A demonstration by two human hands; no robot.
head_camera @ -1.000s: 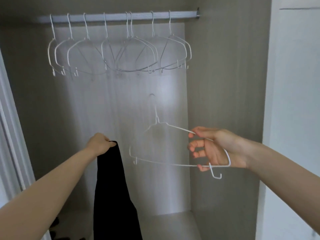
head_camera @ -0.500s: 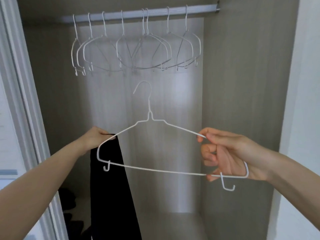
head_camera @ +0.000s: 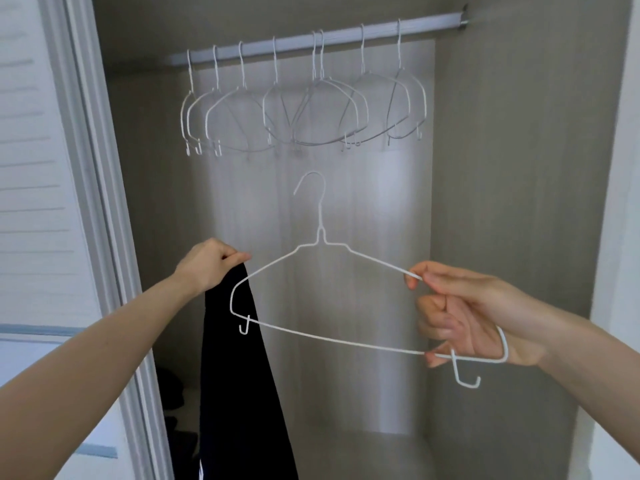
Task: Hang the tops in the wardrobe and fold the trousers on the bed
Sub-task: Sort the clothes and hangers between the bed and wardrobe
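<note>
Hands reach forward into the open wardrobe (head_camera: 519, 168), both arms stretched from the lower corners of the view. The left hand (head_camera: 207, 268) comes up from 8 o'clock, knuckles up, its fingers curled tight around the top edge of a black garment (head_camera: 239, 393), which hangs straight down from the fist toward 6 o'clock; whether it is a top or trousers cannot be told. The right hand (head_camera: 464, 313) enters from 4 o'clock with the palm turned toward the left, thumb and forefinger pinching the upper wire of a white wire hanger (head_camera: 322, 237) at its right shoulder, while the lower fingers curl around the bottom bar near the small end hook. This hanger is held upright between the two hands, its hook pointing to 12 o'clock, its left end crossing in front of the garment just beside the left fist; whether wire and cloth touch cannot be told. At 12 o'clock, a metal rail (head_camera: 329, 38) carries a row of empty white hangers (head_camera: 301, 112). A louvred white door (head_camera: 38, 168) stands at 9 o'clock, and dark clothes (head_camera: 171, 393) lie low in the wardrobe at 7 o'clock
</note>
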